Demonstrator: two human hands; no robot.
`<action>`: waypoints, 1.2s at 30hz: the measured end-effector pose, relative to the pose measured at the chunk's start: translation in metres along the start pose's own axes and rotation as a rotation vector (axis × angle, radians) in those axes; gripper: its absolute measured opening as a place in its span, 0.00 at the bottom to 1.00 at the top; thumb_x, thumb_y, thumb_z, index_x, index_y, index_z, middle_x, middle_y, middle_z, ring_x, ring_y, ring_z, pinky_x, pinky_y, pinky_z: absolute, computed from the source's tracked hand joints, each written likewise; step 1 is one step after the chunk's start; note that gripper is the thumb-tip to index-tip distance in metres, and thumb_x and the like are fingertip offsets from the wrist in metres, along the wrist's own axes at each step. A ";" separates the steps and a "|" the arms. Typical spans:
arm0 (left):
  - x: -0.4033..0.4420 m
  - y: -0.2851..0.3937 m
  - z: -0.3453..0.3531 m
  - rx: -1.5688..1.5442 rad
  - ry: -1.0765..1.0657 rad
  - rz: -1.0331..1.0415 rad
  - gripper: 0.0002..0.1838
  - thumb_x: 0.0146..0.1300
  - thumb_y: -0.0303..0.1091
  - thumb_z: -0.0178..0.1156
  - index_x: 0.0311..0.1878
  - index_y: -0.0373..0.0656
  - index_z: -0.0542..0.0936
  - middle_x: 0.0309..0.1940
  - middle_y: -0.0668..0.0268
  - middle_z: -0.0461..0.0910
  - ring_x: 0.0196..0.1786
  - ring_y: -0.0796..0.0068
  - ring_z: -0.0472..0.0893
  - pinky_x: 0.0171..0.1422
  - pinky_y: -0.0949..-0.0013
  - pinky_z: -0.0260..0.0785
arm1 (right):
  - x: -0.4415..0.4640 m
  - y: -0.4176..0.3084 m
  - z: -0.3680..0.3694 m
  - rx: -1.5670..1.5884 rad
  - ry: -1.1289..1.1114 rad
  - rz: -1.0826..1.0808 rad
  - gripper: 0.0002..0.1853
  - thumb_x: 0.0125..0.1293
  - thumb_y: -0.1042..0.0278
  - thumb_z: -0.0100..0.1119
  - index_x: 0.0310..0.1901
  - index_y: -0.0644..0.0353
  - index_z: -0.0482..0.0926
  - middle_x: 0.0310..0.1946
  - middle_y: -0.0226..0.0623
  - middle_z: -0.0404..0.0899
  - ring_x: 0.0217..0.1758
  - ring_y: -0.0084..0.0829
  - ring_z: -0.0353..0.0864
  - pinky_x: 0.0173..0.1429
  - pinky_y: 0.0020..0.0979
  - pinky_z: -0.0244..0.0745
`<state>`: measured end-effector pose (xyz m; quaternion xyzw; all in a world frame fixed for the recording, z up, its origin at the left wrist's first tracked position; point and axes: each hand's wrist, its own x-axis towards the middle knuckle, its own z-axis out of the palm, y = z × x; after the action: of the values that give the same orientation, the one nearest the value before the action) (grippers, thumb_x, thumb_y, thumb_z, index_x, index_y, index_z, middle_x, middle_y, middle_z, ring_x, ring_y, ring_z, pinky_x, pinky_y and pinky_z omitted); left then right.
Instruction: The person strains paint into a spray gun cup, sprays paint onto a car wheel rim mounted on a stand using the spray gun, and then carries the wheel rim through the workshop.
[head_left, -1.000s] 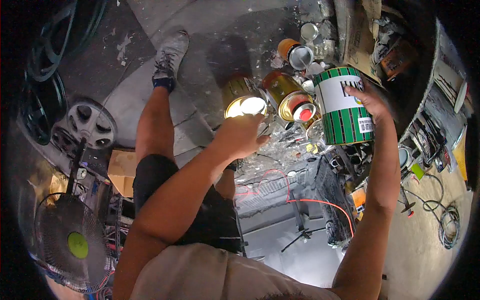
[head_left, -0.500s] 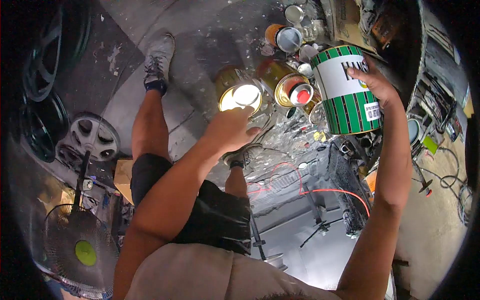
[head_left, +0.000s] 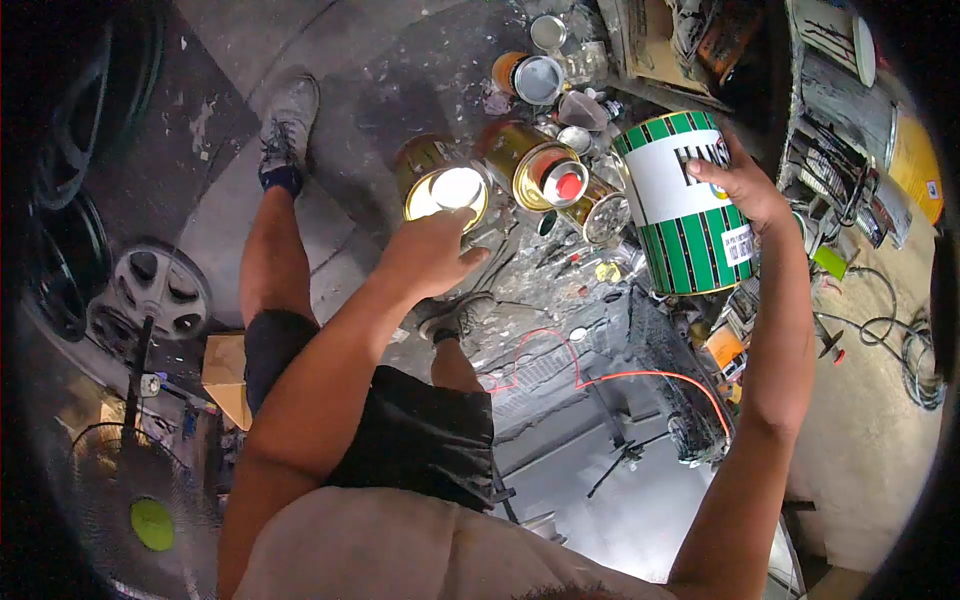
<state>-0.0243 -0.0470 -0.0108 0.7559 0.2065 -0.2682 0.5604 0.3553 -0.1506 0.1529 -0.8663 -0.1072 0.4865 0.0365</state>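
At right, the right hand (head_left: 748,187) clasped the green can (head_left: 676,212) — likely steadying it — and mid-frame the left hand (head_left: 430,252), grip unclear, hung by the gold can (head_left: 422,164).

Dark-striped green can (head_left: 677,206) with white label (head_left: 655,188), orange-red cord (head_left: 655,374)

A grey concrete floor (head_left: 380,80), stained and flecked with pale spots, runs across the upper middle of the frame, with a darker section (head_left: 190,150) at upper left. A fan (head_left: 152,524) with a green hub stands at lower left, below a spoked wheel (head_left: 148,297) and beside a cardboard box (head_left: 226,370). An orange cable (head_left: 655,374) curves through the lower centre, above a brightly lit pale surface (head_left: 640,520); a dark cable (head_left: 921,370) lies coiled at the right edge
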 end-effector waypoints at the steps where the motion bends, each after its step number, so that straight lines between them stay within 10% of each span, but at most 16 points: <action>1: -0.001 0.001 0.000 -0.003 -0.002 0.004 0.34 0.69 0.50 0.66 0.69 0.37 0.74 0.58 0.45 0.83 0.60 0.45 0.83 0.65 0.48 0.75 | 0.001 0.000 -0.001 -0.009 -0.002 -0.003 0.66 0.51 0.40 0.81 0.83 0.61 0.52 0.69 0.51 0.75 0.70 0.41 0.75 0.75 0.37 0.66; 36: -0.007 0.002 -0.006 -0.070 0.015 -0.032 0.34 0.68 0.50 0.67 0.70 0.39 0.74 0.63 0.48 0.80 0.64 0.47 0.80 0.68 0.51 0.73 | 0.035 -0.019 0.012 -0.093 -0.057 -0.063 0.67 0.45 0.45 0.86 0.81 0.65 0.53 0.68 0.50 0.77 0.69 0.42 0.77 0.73 0.40 0.71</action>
<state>-0.0274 -0.0414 -0.0037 0.7344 0.2320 -0.2644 0.5804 0.3597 -0.1248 0.1209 -0.8491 -0.1577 0.5041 0.0085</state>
